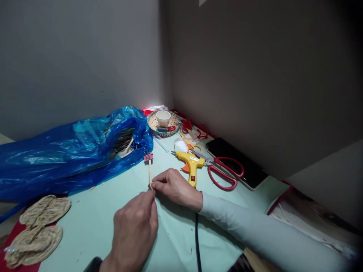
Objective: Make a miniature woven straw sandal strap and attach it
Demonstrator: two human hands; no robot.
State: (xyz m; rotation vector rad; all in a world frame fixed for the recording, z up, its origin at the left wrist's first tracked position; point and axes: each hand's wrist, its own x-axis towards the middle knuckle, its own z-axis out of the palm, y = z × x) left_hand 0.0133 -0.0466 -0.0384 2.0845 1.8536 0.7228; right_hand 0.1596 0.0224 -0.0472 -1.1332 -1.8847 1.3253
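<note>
The bag (70, 151) lies left of the clip (148, 157) and strip (150, 172), the glue gun (193, 163) right, the basket (152, 121) behind, a cup (163, 120) inside it.

Look at the yellow glue gun (187, 155): its label (194, 158) is too small to read! Just beyond it, a pale thing (180, 146) blurs into blocks. Its black cord (197, 241) dips under the right hand (176, 187) and runs off the bottom edge. Left of it, the blue bag (56, 151) spills past the left edge, and the near end of the pale strip (150, 170) vanishes at the left hand (136, 223).
</note>
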